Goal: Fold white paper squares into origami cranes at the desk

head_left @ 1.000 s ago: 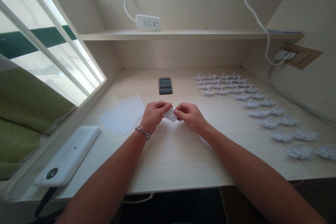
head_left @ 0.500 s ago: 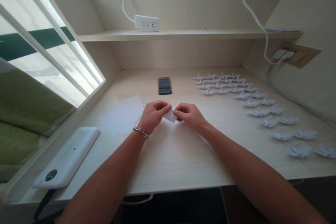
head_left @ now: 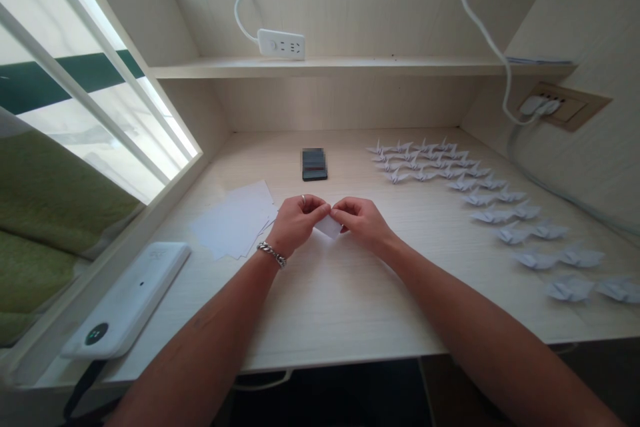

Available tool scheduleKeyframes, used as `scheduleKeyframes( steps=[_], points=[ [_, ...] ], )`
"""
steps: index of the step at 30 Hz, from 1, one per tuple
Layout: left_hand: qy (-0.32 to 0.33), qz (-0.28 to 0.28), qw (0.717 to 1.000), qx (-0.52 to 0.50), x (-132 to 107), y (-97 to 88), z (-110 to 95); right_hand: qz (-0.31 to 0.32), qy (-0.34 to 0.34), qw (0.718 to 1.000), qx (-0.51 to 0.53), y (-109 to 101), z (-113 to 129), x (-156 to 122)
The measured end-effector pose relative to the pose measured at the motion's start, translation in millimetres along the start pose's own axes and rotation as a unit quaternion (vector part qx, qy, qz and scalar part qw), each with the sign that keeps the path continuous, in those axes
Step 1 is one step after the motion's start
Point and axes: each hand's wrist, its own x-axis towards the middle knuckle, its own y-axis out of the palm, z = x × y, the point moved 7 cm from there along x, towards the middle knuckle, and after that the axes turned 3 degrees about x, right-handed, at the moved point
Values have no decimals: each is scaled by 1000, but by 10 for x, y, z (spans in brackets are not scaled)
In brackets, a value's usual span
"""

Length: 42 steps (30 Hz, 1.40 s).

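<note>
A small folded piece of white paper [head_left: 329, 227] is pinched between both hands over the middle of the desk. My left hand [head_left: 296, 220], with a ring and a chain bracelet, is closed on its upper left side. My right hand [head_left: 362, 219] grips the upper right, its thumb and fingertips close to the left ones. The paper's lower corner points down toward me; its top edge is partly hidden by the fingers. Left of my left hand lies a loose stack of white paper sheets [head_left: 233, 220].
Several folded paper cranes [head_left: 493, 215] stand in rows along the right. A black phone [head_left: 314, 165] lies beyond my hands. A white power bank [head_left: 130, 300] with a dark strap sits at the left edge. The shelf holds a power strip [head_left: 281, 45]; a white cable runs to the wall socket [head_left: 570, 105].
My left hand has shifted slightly right, bringing the two thumbs closer together at the paper's top. The paper has turned a little and sits slightly lower beneath the fingers.
</note>
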Motion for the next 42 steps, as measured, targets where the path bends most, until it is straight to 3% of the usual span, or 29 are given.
scheduleKeyframes(
  steps=[8, 14, 16, 18, 24, 28, 34, 39, 42],
  points=[
    [-25, -51, 997, -53, 29, 37, 93, -32, 19, 999, 8, -11, -39, 27],
    [-46, -128, 983, -120, 111, -251, 186, 4, 25, 999, 39, 28, -24, 9],
    [-48, -172, 972, -150, 114, -372, 219, -5, 26, 999, 33, -1, -17, 5],
    [-48, -178, 970, -156, 112, -383, 231, -27, 32, 999, 31, -42, -21, 5],
    [-10, -67, 995, -75, 93, -60, 125, -24, 13, 1000, 14, -45, -40, 29],
    [-7, 22, 1000, 18, 67, -19, 71, -7, -10, 996, -84, -65, -41, 40],
    [65, 148, 956, 244, -22, 39, -69, 84, -34, 980, -180, -15, 28, 12],
    [65, 222, 946, 228, -76, 73, -108, 133, -12, 984, -119, 15, 45, -19],
    [45, 231, 951, 201, -47, -21, -68, 137, 7, 988, -67, -10, 51, -17]
  ],
)
